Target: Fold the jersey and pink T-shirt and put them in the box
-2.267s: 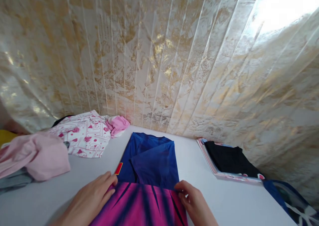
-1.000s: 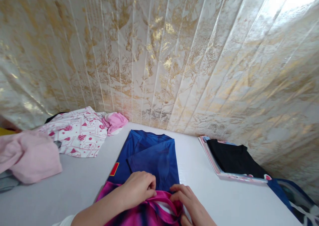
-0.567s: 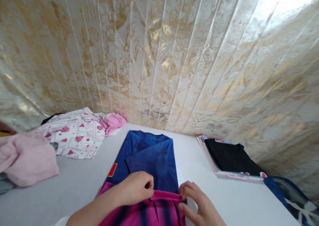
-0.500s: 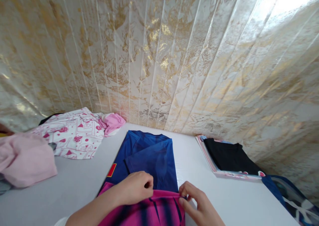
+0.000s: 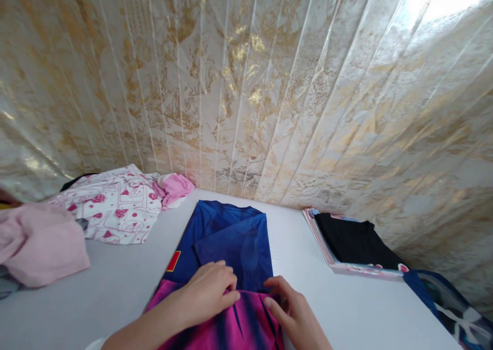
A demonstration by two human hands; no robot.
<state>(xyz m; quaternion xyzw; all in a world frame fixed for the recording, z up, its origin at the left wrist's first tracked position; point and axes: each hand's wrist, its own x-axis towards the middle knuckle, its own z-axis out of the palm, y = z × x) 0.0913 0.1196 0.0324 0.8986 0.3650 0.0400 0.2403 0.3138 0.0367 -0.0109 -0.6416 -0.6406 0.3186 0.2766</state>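
A sports jersey, dark blue at the far end and pink with dark stripes at the near end, lies lengthwise on the white table, its sides folded in. A small red patch shows on its left edge. My left hand rests on the pink part with its fingers curled onto the fabric where pink meets blue. My right hand is at the jersey's right edge, thumb and fingers closed on the cloth. The two hands are close together, nearly touching.
At the far left lie a white garment with pink prints and a pale pink garment. A folded black garment tops a flat stack on the right. A dark blue patterned item hangs off the right corner. A shiny gold-and-white wall covering backs the table.
My left hand moved from the jersey's left edge to its middle and gripped the pink fabric. The pink hem bunched up, then flattened again. My right hand stayed at the right edge.
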